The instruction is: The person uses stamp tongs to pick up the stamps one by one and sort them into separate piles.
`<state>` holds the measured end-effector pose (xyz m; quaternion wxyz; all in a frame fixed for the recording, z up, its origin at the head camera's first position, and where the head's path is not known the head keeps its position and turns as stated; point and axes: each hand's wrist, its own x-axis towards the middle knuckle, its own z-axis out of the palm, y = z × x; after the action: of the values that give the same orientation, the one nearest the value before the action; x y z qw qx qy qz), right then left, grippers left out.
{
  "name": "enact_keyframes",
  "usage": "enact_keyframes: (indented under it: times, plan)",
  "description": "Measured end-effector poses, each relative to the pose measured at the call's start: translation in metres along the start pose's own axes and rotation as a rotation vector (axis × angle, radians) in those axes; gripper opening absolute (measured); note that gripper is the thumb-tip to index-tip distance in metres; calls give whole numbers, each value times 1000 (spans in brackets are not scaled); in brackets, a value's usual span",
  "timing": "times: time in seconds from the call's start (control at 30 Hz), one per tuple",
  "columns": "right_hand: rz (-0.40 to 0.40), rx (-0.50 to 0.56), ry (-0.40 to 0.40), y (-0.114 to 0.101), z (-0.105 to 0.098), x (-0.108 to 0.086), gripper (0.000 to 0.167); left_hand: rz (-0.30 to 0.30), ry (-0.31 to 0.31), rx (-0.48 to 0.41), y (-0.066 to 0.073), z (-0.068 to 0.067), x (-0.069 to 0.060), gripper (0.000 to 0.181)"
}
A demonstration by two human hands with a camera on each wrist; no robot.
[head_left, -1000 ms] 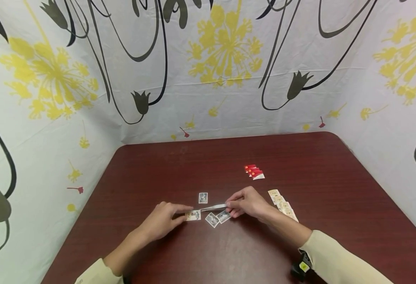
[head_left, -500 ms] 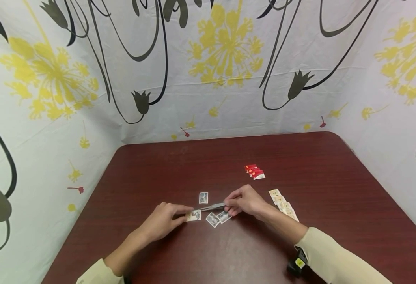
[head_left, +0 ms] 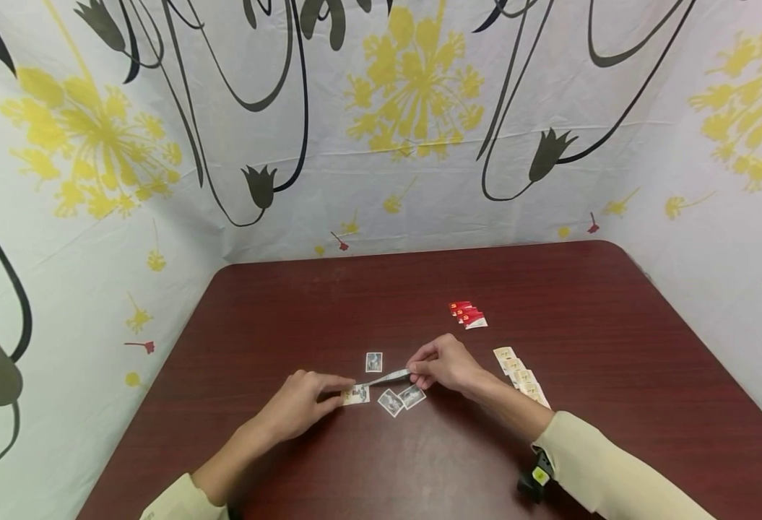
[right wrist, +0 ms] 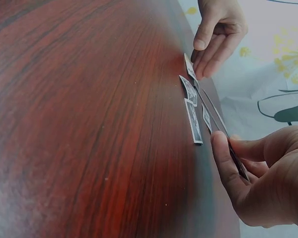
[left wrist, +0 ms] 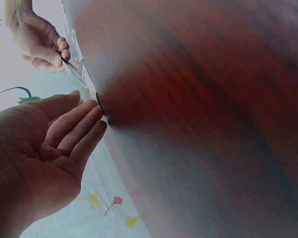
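My right hand (head_left: 448, 365) pinches a pair of silver tweezers (head_left: 388, 377) between thumb and fingers. The tweezers point left, their tips at the upper edge of a small stamp (head_left: 358, 394); whether they grip it I cannot tell. My left hand (head_left: 299, 404) rests its fingertips at this stamp's left end, covering part of it. In the left wrist view the fingers (left wrist: 77, 131) are extended, not curled round anything. Two grey picture stamps, one tilted stamp (head_left: 391, 403) and another stamp (head_left: 412, 395) touching it, lie below the tweezers. One more grey stamp (head_left: 374, 362) lies above them.
A fanned row of cream stamps (head_left: 522, 377) lies right of my right hand. Several overlapping red-and-white stamps (head_left: 468, 315) lie farther back. The dark red wooden table (head_left: 276, 310) meets a white patterned cloth (head_left: 328, 180) at the back and sides.
My right hand and forearm have shifted slightly left and away, with the tweezers tilting a little more. The left hand stays at the stamp.
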<state>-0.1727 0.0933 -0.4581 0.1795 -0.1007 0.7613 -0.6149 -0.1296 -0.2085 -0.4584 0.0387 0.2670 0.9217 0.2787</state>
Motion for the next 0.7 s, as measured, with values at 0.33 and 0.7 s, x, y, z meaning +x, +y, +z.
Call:
enact_keyframes:
  times: [0.33,0.7]
  plan:
    - [-21,-25,-10,-2,-3,-4,9,22,-17,-10,0,1,3,35]
    - [-13,5,-20,0,-6,-11,12,42,27,13,4,6,4,49]
